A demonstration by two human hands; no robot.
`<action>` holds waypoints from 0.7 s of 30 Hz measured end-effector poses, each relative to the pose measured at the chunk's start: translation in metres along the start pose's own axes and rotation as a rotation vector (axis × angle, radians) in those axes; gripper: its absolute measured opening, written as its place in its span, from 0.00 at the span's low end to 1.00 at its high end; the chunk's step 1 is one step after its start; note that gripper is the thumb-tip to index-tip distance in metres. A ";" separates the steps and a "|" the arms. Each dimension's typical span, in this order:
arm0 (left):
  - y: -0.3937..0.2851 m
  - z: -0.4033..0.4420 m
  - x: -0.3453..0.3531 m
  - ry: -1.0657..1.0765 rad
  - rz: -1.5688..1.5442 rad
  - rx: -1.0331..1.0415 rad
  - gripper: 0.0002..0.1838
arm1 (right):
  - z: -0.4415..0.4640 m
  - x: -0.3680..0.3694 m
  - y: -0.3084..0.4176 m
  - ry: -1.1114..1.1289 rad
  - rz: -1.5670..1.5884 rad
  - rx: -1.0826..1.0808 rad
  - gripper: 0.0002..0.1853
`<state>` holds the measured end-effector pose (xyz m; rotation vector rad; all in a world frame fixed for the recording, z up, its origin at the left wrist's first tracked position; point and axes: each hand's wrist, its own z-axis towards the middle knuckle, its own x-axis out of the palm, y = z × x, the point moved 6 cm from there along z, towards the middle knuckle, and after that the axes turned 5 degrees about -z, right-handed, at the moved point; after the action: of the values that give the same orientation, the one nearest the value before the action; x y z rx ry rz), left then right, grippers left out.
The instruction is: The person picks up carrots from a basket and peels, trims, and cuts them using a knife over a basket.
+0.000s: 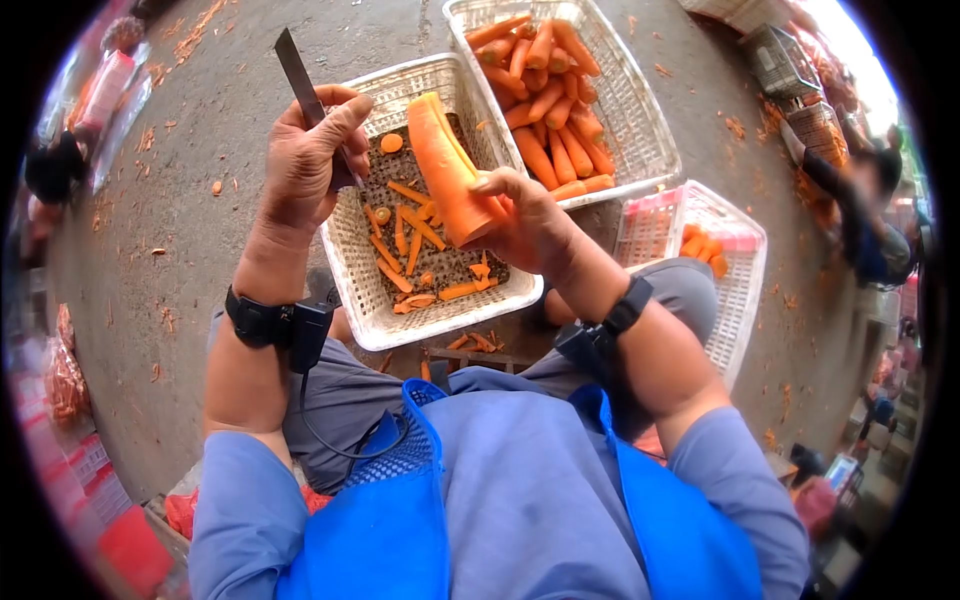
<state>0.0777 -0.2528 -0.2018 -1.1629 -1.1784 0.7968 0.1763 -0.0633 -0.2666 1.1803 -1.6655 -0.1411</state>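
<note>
My left hand (315, 150) grips a knife, its dark blade (293, 65) pointing up and away to the left. My right hand (530, 220) is closed around the lower end of a thick carrot (440, 165), tilted with its far end up. A long flat cut runs down the carrot's right side. Blade and carrot are apart. Both hands are above a white plastic basket (455, 322), which holds cut carrot strips (405, 235) and round slices over dark speckled matter.
Behind on the right, a second white basket (655, 145) holds a pile of whole carrots (550, 100). A third basket (745, 265) with orange pieces (705, 250) stands beside my right knee. Carrot scraps litter the concrete floor (200, 290). Another person (870, 220) is at far right.
</note>
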 end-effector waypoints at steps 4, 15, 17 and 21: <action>-0.017 -0.008 0.030 0.104 -0.121 0.060 0.08 | 0.012 0.005 -0.014 0.127 0.171 0.092 0.29; -0.010 0.006 0.060 0.453 0.480 -0.042 0.23 | 0.005 0.005 -0.012 0.118 0.234 0.062 0.28; -0.002 -0.005 0.070 0.557 0.352 -0.058 0.16 | 0.008 0.000 -0.011 0.101 0.199 0.047 0.29; 0.014 -0.029 0.091 0.653 0.373 -0.175 0.09 | 0.009 0.011 -0.005 0.084 0.122 -0.066 0.27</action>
<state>0.1291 -0.1723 -0.1899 -1.6571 -0.4994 0.5194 0.1728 -0.0782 -0.2663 1.0188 -1.6417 -0.0692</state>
